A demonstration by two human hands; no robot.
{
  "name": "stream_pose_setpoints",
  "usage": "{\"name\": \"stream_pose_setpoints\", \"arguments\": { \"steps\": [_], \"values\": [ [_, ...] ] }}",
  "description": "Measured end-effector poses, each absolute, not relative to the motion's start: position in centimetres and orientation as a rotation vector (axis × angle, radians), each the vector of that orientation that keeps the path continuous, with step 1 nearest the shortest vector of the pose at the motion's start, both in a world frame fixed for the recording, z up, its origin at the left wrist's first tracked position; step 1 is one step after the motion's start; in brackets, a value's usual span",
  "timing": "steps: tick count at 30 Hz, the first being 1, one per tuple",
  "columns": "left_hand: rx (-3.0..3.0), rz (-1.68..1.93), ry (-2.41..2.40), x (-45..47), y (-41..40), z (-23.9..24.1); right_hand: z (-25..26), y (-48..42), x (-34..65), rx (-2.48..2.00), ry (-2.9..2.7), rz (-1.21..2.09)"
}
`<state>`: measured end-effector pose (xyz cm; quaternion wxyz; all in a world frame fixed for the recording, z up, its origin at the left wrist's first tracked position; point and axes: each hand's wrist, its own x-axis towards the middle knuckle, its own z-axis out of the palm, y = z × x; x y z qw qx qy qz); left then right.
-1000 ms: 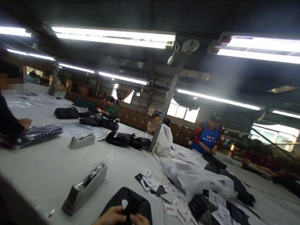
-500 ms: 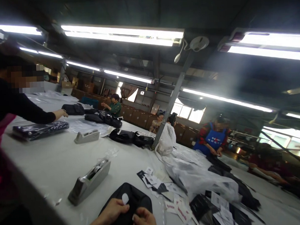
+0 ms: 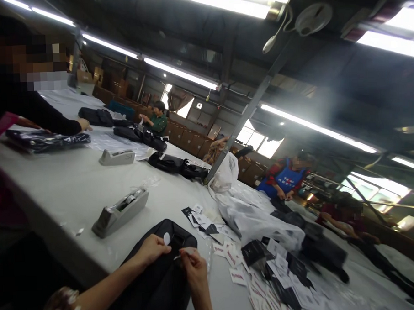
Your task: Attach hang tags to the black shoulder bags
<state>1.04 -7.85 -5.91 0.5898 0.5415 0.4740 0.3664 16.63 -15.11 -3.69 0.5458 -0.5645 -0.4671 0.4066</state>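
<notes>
A black garment [image 3: 154, 280] lies on the white table [image 3: 71, 188] right in front of me. My left hand [image 3: 150, 250] rests on it, its fingers pinched on a small white oval label [image 3: 166, 238] near the garment's top edge. My right hand [image 3: 194, 264] is just to the right, fingers pinched on a thin white strip [image 3: 186, 251] over the garment. Both hands are closed and close together.
A grey tape dispenser [image 3: 119, 212] stands left of the garment, a second dispenser [image 3: 116, 157] farther back. Loose paper tags [image 3: 232, 259] and clear plastic bags [image 3: 254, 217] spread to the right. A person in black and pink [image 3: 6, 109] works at my left. Others work at the far side.
The view tilted down and my forearms came into sight. My hands moved a little apart, the right one now pinching a white strip. The person at the left drew nearer.
</notes>
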Motion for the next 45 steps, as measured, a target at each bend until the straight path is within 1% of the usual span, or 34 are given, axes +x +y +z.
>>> {"name": "stream_pose_setpoints", "arguments": {
  "steps": [3, 9, 17, 22, 28, 31, 35, 38, 41, 45],
  "values": [
    [1.373, 0.894, 1.161, 1.1, -8.3, -5.5, -3.9, -13.5, 15.8, -1.342, -1.18, 0.966],
    [1.445, 1.011, 1.185, 1.3, -9.1, -5.6, -5.6, -11.3, 14.5, -1.314, -1.105, 1.013],
    [1.302, 1.214, 1.249, 1.5, -8.0, -7.5, -5.2, -10.3, 13.8, -1.598, -1.287, 0.888],
    [1.276, 1.257, 1.239, 1.4, -8.4, -7.7, -4.8, -10.0, 13.1, -1.743, -1.341, 0.75],
    [1.39, 1.282, 1.209, 1.3, -9.2, -7.3, -4.6, -10.1, 11.7, -1.85, -1.31, 0.519],
    [1.388, 1.268, 1.215, 1.2, -9.2, -7.3, -4.3, -10.2, 11.4, -1.832, -1.334, 0.473],
    [1.359, 1.247, 1.227, 1.0, -8.9, -7.1, -4.1, -10.7, 11.9, -1.692, -1.484, 0.6],
    [1.265, 1.218, 1.3, 0.9, -8.4, -6.7, -4.5, -11.1, 11.9, -1.661, -1.443, 0.506],
    [1.164, 1.188, 1.261, 1.0, -7.7, -6.5, -4.8, -11.4, 11.7, -1.66, -1.376, 0.408],
    [1.185, 1.182, 1.17, 1.3, -6.9, -6.5, -4.6, -11.3, 11.8, -1.456, -1.504, 0.301]
  ]
}}
